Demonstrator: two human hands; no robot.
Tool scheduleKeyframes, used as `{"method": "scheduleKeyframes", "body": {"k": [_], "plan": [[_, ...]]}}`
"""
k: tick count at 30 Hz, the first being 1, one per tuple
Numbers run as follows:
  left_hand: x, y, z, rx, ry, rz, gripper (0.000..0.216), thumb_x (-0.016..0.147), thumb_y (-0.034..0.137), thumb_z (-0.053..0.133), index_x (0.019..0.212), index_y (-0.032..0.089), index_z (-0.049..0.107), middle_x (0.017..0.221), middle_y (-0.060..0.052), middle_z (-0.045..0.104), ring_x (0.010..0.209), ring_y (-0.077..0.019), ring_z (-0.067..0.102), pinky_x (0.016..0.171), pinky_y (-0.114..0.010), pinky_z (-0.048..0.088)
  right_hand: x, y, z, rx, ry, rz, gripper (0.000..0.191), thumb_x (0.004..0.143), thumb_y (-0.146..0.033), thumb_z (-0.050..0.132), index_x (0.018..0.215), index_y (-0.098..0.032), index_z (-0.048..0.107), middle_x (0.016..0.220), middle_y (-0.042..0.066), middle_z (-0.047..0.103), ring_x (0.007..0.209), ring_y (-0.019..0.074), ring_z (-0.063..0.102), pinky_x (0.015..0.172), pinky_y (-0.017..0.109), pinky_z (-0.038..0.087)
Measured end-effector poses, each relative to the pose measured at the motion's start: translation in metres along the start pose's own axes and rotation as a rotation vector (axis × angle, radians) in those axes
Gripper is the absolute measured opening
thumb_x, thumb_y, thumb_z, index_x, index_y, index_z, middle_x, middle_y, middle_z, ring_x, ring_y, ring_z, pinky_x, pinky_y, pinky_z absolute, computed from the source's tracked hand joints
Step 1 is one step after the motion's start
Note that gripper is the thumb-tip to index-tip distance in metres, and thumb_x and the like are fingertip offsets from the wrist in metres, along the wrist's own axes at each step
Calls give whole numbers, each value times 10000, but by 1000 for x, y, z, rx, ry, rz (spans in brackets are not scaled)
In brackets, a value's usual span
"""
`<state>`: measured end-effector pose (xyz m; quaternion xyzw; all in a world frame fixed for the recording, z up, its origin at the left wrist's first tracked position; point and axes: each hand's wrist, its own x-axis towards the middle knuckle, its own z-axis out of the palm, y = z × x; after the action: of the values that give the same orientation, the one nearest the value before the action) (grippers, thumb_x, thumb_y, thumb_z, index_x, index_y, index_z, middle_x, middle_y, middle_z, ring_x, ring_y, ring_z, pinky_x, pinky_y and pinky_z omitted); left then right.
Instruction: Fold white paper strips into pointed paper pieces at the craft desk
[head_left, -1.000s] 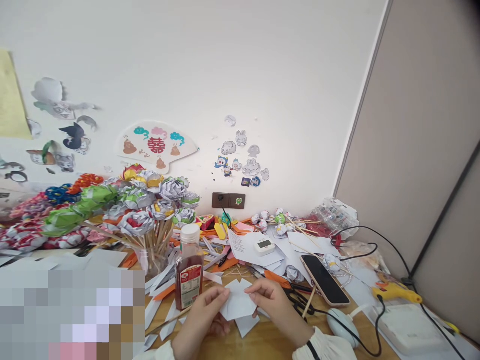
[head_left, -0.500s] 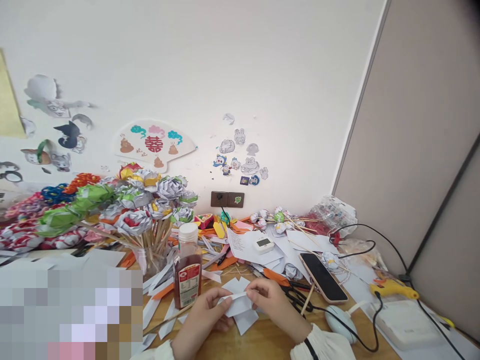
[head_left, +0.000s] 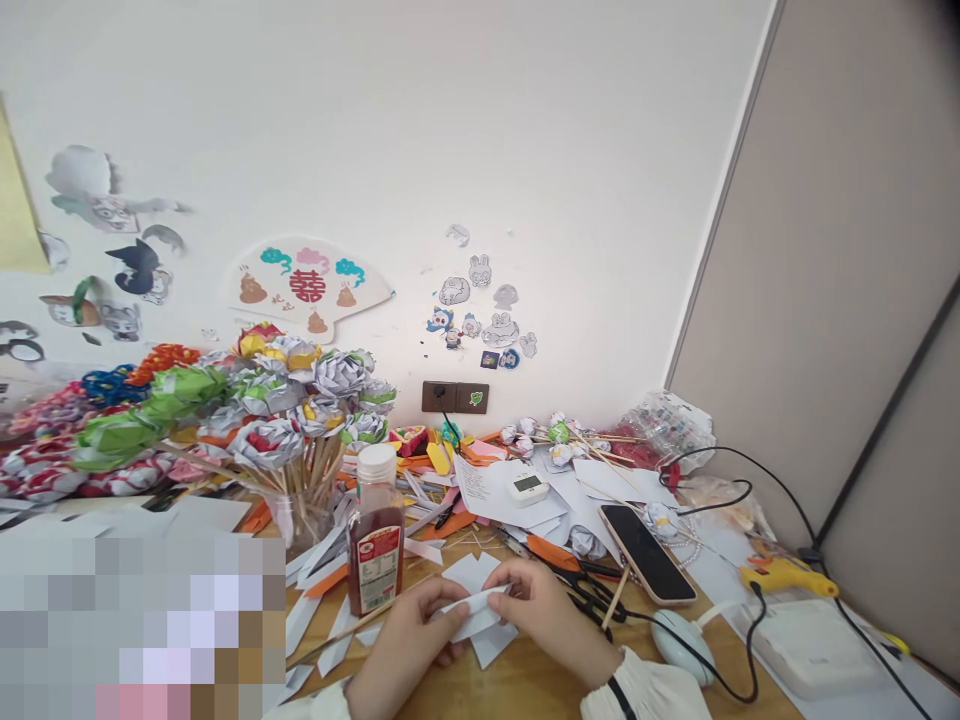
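Left hand and right hand pinch a folded white paper
Fingertips closed on its fold, low over the tabletop (amid scraps); a bottle stands just left, scissors and a phone lie right.

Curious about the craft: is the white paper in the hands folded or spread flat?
Folded: the white paper shows a creased top edge, pinched between left hand and right hand.

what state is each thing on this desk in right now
white paper piece, partly folded, pinched by left hand and right hand
clear bottle of red liquid, upright, white cap on
black smartphone, flat, screen dark
yellow glue gun, lying down
paper flowers on sticks, standing in glass jar
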<state>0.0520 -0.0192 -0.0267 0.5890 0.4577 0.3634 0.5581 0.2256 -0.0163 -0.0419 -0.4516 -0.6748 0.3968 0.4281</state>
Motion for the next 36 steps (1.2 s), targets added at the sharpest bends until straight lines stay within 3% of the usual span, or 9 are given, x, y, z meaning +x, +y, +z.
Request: {"method": "scheduleKeyframes", "body": {"k": [5, 18, 32, 36], "plan": [[-1, 0, -1, 94, -5, 81, 292, 632, 410, 568, 718, 131, 589, 661, -5, 590, 495, -130, 530, 477, -259, 463, -5, -11, 5, -157, -6, -46, 119, 713, -218, 575, 785, -149, 639, 713, 14, 610, 637, 138, 517, 560, 214, 378], [-2, -4, 2, 152, 3, 105, 261, 657, 373, 559, 675, 120, 616, 609, -9, 581, 523, -152, 531, 433, -251, 467, 0, -2, 7, -182, -14, -72, 135, 736, -194, 549, 634, -140, 619, 559, -29, 522, 547, 105, 449, 503, 195, 313], [2, -6, -2, 102, 26, 50, 280, 612, 390, 603, 670, 117, 621, 571, 5, 559, 522, -152, 521, 432, -256, 463, 0, -1, -5, 13, -127, -25, 130, 749, -239, 558, 728, -141, 641, 606, -8, 545, 556, 119, 491, 505, 200, 374], [3, -6, -3, 1, -48, 23, 329, 620, 422, 606, 725, 110, 618, 580, -3, 581, 506, -142, 528, 452, -250, 445, 2, 2, -6, 40, -121, -45, 132, 746, -250, 572, 744, -135, 638, 613, -6, 556, 564, 114, 491, 510, 193, 365]]}}
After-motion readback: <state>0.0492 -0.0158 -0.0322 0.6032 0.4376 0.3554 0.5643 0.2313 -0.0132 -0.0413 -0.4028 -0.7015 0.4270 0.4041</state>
